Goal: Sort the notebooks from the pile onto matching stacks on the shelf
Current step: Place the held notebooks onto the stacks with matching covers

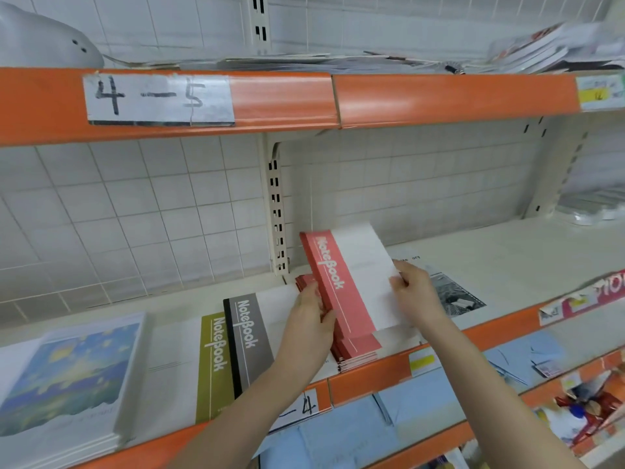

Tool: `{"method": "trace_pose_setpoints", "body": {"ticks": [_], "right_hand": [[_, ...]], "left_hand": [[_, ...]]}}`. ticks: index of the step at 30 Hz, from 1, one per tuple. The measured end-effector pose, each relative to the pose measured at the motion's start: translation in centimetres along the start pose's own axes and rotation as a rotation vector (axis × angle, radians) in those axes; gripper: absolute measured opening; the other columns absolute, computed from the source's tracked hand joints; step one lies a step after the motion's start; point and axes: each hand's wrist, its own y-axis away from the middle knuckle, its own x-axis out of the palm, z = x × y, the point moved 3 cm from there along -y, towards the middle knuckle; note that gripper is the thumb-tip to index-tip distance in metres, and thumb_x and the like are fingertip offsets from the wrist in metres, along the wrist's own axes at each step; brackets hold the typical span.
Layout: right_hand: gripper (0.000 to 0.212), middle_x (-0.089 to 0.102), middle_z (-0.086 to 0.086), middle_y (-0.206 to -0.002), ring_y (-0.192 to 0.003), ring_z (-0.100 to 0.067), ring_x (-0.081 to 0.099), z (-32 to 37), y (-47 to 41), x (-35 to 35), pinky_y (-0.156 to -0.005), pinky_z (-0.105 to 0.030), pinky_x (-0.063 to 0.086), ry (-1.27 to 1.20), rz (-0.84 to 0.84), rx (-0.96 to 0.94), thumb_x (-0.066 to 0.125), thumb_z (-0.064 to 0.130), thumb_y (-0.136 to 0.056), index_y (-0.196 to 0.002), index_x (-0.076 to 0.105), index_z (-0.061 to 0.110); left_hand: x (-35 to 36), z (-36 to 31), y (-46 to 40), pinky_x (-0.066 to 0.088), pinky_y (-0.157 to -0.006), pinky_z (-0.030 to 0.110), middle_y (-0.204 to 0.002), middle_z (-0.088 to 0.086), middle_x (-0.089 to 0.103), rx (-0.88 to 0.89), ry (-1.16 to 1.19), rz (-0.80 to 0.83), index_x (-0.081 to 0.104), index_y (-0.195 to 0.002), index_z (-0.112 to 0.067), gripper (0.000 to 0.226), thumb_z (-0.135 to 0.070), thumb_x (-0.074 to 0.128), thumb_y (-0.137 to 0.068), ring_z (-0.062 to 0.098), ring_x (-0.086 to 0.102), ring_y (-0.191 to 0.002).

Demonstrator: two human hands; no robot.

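The left hand point(313, 316) curls round the spine edge of a flat red-and-white notebook point(351, 282), and the right hand point(414, 292) pinches its white side, tilting it over a red stack point(358, 353) on the smooth cream shelf point(507, 262). Just left lie grey point(252, 336) and olive point(214, 363) notebooks, then a starry-covered pile point(74, 377).

The cream shelf point(527, 252) with its orange front edge bears, from left to right, a starry-sky notebook stack point(72, 374), an olive notebook stack point(213, 363), a grey notebook stack point(252, 336), a red notebook stack point(358, 350), and farther right a black-and-white booklet point(456, 296).
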Motion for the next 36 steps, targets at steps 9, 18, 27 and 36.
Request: {"method": "trace_pose_setpoints", "body": {"ticks": [9, 18, 27, 36], "right_hand": [[0.024, 0.042, -0.009, -0.067, -0.075, -0.028, 0.042, -2.5, -0.3, 1.6, -0.058, -0.034, 0.021, 0.542, 0.075, 0.123, 0.04, -0.003, -0.089, -0.066, 0.042, 0.003], [0.035, 0.028, -0.004, -0.06, -0.054, -0.014, 0.025, -2.7, 1.2, 1.6, -0.046, -0.027, 0.016, 0.568, 0.11, 0.137, 0.039, 0.0, -0.089, -0.059, 0.024, 0.011], [0.017, 0.06, -0.014, -0.088, -0.087, -0.035, 0.058, -0.7, 2.8, 1.3, -0.063, -0.033, 0.04, 0.634, -0.026, 0.124, 0.042, 0.006, -0.091, -0.095, 0.058, 0.002], [0.024, 0.063, -0.003, -0.108, -0.093, -0.021, 0.061, 11.0, 7.0, 14.6, -0.076, -0.032, 0.049, 0.373, 0.176, -0.388, 0.044, 0.015, -0.095, -0.11, 0.064, 0.016]], "left_hand": [[1.7, 1.9, 2.7, 0.011, -0.116, 0.024, -0.155, 0.005, 0.018, 0.066, -0.405, 0.256, 0.022, -0.149, -0.013, 0.072, -0.048, 0.051, -0.093, 0.017, 0.014, -0.144], [1.7, 2.3, 2.7, 0.009, -0.115, 0.023, -0.158, 0.006, 0.014, 0.144, -0.497, 0.234, 0.017, -0.152, -0.014, 0.073, -0.048, 0.046, -0.095, 0.018, 0.013, -0.146], [0.9, 2.0, 3.4, 0.045, -0.098, 0.03, -0.136, 0.006, 0.051, 0.186, -0.572, 0.176, 0.049, -0.135, -0.012, 0.083, -0.068, 0.021, -0.08, 0.02, 0.051, -0.124], [-12.3, 5.2, 7.3, 0.052, -0.057, 0.022, -0.089, -0.011, 0.068, 0.145, -0.587, -0.186, 0.067, -0.095, -0.027, 0.031, -0.041, 0.04, -0.092, 0.011, 0.066, -0.073]]}}
